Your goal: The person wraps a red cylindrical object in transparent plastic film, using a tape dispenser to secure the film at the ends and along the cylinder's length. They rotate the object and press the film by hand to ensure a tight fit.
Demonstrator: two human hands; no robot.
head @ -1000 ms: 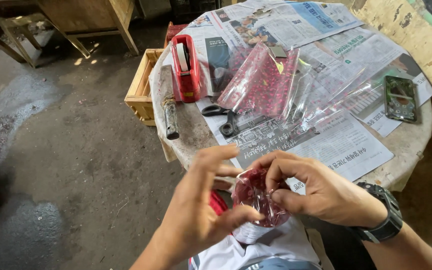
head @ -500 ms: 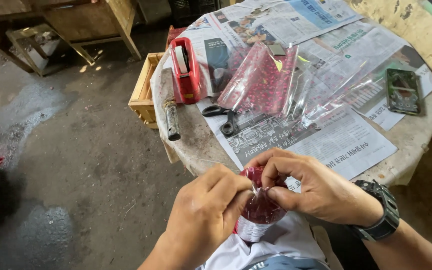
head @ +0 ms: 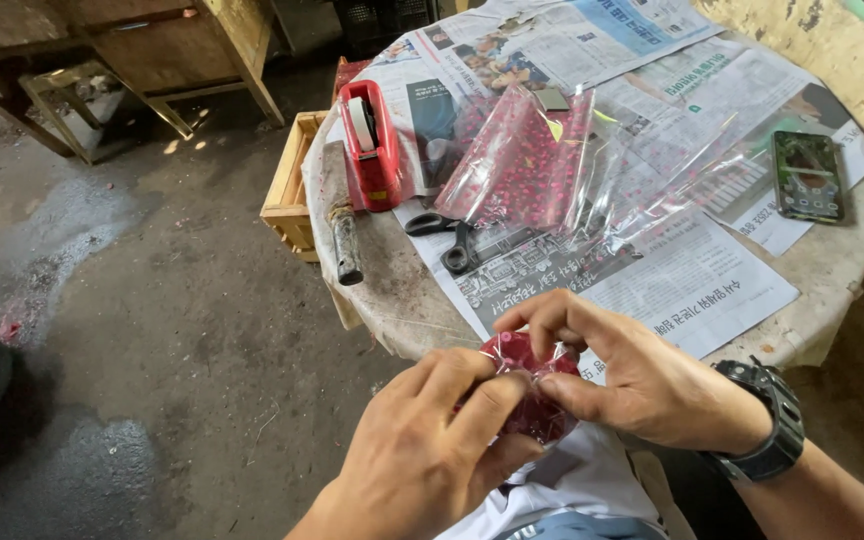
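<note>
Both hands close around a small round object wrapped in clear film with a red pattern [head: 525, 385], held just in front of the round table's near edge. My left hand [head: 422, 450] cups it from below and the left, fingers pressed on the film. From the right, my right hand [head: 632, 375], with a black watch on its wrist, pinches the film at the top. Most of the object is hidden by my fingers.
On the newspaper-covered round table [head: 392, 300] lie a red tape dispenser [head: 372, 145], black scissors [head: 447, 235], sheets of red-patterned clear film [head: 527, 160], a phone [head: 807, 175] and a rusty tool [head: 342, 235]. A wooden crate [head: 287, 190] stands at the table's left.
My left hand, spread open a second ago, has folded its fingers over the wrapped object. The right hand keeps its pinch. The view has shifted slightly.
</note>
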